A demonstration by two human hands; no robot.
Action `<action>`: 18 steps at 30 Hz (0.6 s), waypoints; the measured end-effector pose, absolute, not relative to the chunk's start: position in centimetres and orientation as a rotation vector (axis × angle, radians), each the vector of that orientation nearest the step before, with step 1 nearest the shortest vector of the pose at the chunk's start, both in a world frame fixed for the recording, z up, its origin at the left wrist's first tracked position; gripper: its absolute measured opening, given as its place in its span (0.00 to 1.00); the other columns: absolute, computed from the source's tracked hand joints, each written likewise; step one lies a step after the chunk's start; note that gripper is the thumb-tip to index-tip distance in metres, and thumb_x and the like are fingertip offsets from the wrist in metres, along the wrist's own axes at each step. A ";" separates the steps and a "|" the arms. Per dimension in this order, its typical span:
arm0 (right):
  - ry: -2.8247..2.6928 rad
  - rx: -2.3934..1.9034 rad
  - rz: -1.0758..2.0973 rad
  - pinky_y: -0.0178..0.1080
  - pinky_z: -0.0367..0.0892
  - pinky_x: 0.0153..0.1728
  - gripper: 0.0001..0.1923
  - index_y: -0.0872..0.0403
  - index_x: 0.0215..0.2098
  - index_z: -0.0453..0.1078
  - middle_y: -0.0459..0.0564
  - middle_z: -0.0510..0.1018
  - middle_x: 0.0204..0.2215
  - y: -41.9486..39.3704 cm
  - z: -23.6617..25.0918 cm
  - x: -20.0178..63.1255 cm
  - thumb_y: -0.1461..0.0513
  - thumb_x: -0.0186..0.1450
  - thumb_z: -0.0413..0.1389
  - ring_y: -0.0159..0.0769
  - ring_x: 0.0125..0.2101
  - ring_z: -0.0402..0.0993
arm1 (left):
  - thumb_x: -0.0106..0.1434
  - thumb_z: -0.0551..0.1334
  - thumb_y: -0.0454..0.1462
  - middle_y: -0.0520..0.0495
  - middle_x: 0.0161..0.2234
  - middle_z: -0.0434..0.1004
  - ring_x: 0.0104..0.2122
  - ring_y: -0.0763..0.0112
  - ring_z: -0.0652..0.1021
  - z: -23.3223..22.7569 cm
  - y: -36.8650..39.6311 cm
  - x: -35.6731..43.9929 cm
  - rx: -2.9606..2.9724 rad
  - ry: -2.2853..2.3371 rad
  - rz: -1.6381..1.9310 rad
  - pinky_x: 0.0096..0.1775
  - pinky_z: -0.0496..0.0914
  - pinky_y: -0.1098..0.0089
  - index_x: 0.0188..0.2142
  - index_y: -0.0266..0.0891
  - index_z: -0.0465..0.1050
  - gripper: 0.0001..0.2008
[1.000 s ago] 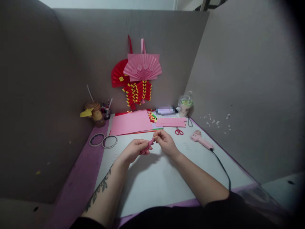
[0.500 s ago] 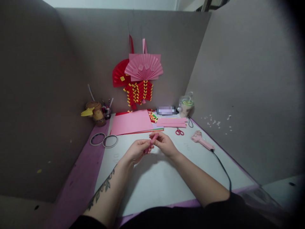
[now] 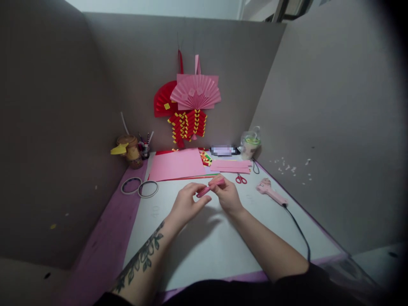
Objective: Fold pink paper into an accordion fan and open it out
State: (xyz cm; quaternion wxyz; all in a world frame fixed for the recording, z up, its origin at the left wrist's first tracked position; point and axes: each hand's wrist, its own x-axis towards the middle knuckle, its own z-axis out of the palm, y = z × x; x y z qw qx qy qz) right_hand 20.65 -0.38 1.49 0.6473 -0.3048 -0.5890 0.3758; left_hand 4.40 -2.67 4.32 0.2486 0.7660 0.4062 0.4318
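Note:
A narrow, folded strip of pink paper (image 3: 204, 191) is held above the white work surface, tilted up to the right. My right hand (image 3: 227, 195) pinches it near its middle between thumb and fingers. At the strip's lower left end is my left hand (image 3: 188, 202), its thumb spread away from the fingers; the fingertips are at or just behind the paper, and whether they touch it I cannot tell. Beyond the hands lies a large pink sheet (image 3: 177, 165) on other coloured sheets. Pink strips (image 3: 231, 166) are stacked to its right, with red-handled scissors (image 3: 241, 179) in front.
On the right rests a pink glue gun (image 3: 270, 192) with a black cord. Two tape rolls (image 3: 148, 189) lie at left. Cups (image 3: 132, 153) and a pen holder stand at the back. A pink paper fan (image 3: 195, 93) and red firecracker decorations hang on the grey partition (image 3: 127, 63).
The folded paper has turned flatter and shifted slightly right in my right hand. My left hand has loosened its pinch, the thumb moving away from the paper.

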 end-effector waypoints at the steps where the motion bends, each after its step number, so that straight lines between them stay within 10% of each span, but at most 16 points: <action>1: -1.360 -0.682 0.849 0.38 0.63 0.34 0.09 0.51 0.29 0.72 0.45 0.71 0.27 -0.5 1.6 20.5 0.54 0.58 0.61 0.33 0.30 0.68 | 0.58 0.62 0.39 0.47 0.34 0.77 0.33 0.69 0.74 4.3 -2.8 4.4 2.162 1.115 1.198 0.37 0.68 0.68 0.38 0.39 0.74 0.08; 18: -1.380 -0.650 0.812 0.41 0.66 0.38 0.04 0.50 0.29 0.75 0.47 0.75 0.28 -0.7 2.0 20.5 0.59 0.57 0.63 0.36 0.33 0.71 | 0.59 0.63 0.36 0.46 0.38 0.78 0.37 0.66 0.76 4.0 -2.3 3.9 2.378 1.165 1.254 0.40 0.70 0.66 0.41 0.40 0.72 0.10</action>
